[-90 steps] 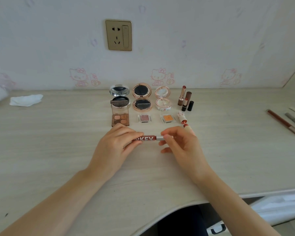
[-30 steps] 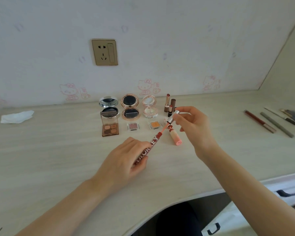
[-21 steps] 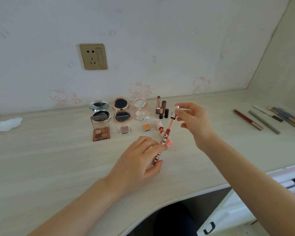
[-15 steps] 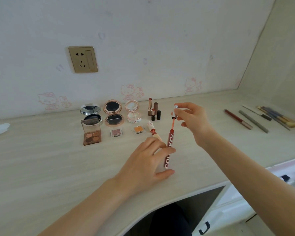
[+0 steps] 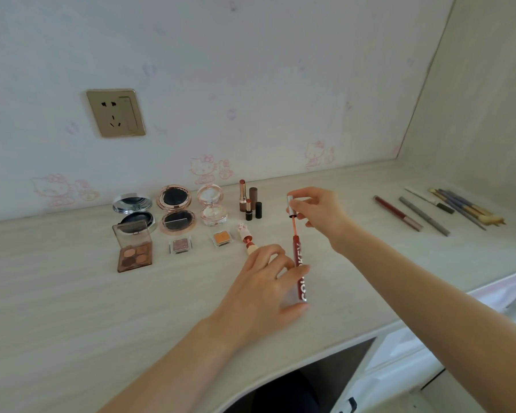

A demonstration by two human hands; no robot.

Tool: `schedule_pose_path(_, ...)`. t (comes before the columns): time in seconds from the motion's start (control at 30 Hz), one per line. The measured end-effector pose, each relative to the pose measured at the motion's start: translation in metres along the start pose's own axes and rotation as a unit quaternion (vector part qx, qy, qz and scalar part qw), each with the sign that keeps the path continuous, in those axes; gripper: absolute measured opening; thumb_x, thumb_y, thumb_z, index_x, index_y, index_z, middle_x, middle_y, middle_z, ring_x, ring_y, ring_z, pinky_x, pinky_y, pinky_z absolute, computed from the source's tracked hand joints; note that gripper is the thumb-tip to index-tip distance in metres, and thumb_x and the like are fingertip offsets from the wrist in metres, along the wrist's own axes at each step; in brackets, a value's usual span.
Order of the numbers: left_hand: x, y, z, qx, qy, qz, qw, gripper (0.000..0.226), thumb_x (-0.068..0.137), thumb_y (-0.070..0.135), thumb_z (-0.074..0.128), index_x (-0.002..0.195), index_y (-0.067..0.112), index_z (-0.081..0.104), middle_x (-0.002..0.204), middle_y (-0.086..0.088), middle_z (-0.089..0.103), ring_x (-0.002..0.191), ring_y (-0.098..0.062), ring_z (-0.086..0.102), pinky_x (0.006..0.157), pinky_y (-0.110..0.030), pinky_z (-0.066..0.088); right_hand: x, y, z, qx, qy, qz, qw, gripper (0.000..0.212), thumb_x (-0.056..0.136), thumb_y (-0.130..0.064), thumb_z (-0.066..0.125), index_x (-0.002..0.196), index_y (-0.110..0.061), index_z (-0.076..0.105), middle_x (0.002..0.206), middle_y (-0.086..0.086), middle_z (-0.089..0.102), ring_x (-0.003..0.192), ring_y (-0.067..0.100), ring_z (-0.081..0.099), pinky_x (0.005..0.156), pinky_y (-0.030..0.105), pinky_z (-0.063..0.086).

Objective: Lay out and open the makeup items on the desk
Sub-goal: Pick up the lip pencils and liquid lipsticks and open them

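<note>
Lip gloss tube (image 5: 300, 272), dark red with white lettering, is standing nearly upright in front of the row of open makeup, and it is serving here as the landmark. The left hand (image 5: 264, 289) is gripping the tube's lower half, fingers curled round it from the left and thumb under its base, just above the worktop (image 5: 72, 308). The right hand (image 5: 316, 211) is pinching the silver cap (image 5: 290, 206) directly above the tube, and the thin pink wand (image 5: 293, 226) is running straight down from the cap into the tube's mouth, so the cap is sitting clear of the tube.

Just left of the tube's top, a small pink lipstick (image 5: 247, 237) is lying on the worktop, partly hidden by the left fingers. Farther left, two small single eyeshadow pans, orange (image 5: 221, 237) and mauve (image 5: 180, 244), are lying side by side, and beyond them a brown four-colour palette (image 5: 134, 248) is lying open. Behind those, toward the wall, three round compacts (image 5: 176, 208) are sitting open in a row. Behind and left of the tube, uncapped lipsticks (image 5: 248, 199) are standing upright with their caps. Well to the right of the tube, several pencils and brushes (image 5: 441, 211) are lying in a loose row. On the wall, up and far left of the tube, a gold socket (image 5: 116, 112) is showing.
</note>
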State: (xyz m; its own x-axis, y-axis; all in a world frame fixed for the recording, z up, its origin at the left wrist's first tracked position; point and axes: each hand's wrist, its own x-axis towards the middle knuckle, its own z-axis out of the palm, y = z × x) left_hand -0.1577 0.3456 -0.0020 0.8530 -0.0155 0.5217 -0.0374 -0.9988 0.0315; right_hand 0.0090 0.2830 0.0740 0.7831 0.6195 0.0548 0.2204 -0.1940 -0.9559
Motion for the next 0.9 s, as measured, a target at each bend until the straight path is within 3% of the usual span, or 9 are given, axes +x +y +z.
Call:
schedule_pose_path(0.17,-0.001,-0.002,0.000,0.003,-0.023,-0.028,0.999,0.055,0.086,0.058,0.048,0.130,0.026,0.056,0.111,0.007,0.059,0.120,-0.019,0.039,0.107,-0.036,0.030,0.016,0.005,0.011,-0.046,-0.024,0.007,0.999,0.009,0.087,-0.021,0.063,0.092,-0.026,0.069,0.085,0.003,0.071,0.073,0.012,0.059,0.065,0.022,0.048)
schedule_pose_path(0.27,-0.001,-0.003,0.000,0.015,-0.021,-0.042,0.999,0.053,0.086,0.056,0.048,0.127,0.025,0.058,0.109,0.007,0.061,0.117,-0.019,0.042,0.106,-0.034,0.027,0.025,0.008,0.021,-0.066,-0.039,0.009,0.997,0.009,0.086,-0.024,0.065,0.092,-0.027,0.070,0.083,0.000,0.072,0.073,0.011,0.060,0.070,0.024,0.047)
schedule_pose_path(0.5,-0.002,-0.006,0.002,0.011,-0.005,-0.060,0.998,0.047,0.084,0.053,0.054,0.118,0.022,0.065,0.107,0.003,0.055,0.109,-0.020,0.046,0.100,-0.032,0.035,0.036,0.016,0.039,-0.100,-0.073,0.012,0.992,0.012,0.087,-0.025,0.065,0.097,-0.022,0.071,0.082,0.000,0.070,0.070,0.009,0.057,0.063,0.021,0.042)
schedule_pose_path(0.63,-0.001,-0.011,0.004,0.014,-0.015,-0.059,0.998,0.048,0.086,0.055,0.050,0.117,0.023,0.066,0.118,0.004,0.055,0.120,-0.019,0.044,0.103,-0.033,0.037,0.043,0.020,0.045,-0.109,-0.075,0.011,0.991,0.012,0.086,-0.026,0.066,0.098,-0.025,0.069,0.087,0.003,0.070,0.074,0.012,0.059,0.065,0.023,0.043)
schedule_pose_path(0.73,-0.001,-0.014,0.009,0.004,-0.018,-0.054,0.998,0.047,0.087,0.055,0.048,0.114,0.023,0.069,0.120,0.003,0.058,0.125,-0.022,0.044,0.107,-0.035,0.037,0.047,0.024,0.049,-0.119,-0.087,0.013,0.989,0.028,0.085,-0.027,0.068,0.111,-0.024,0.058,0.091,0.006,0.069,0.073,0.014,0.061,0.069,0.026,0.047)
schedule_pose_path(0.9,-0.001,-0.016,0.013,-0.011,-0.008,-0.050,0.999,0.042,0.087,0.051,0.050,0.109,0.022,0.072,0.114,0.003,0.062,0.121,-0.022,0.048,0.104,-0.031,0.038,0.049,0.023,0.059,-0.198,-0.076,-0.012,0.977,0.019,0.084,-0.028,0.069,0.095,-0.012,0.071,0.095,0.007,0.071,0.088,0.020,0.063,0.080,0.033,0.052)
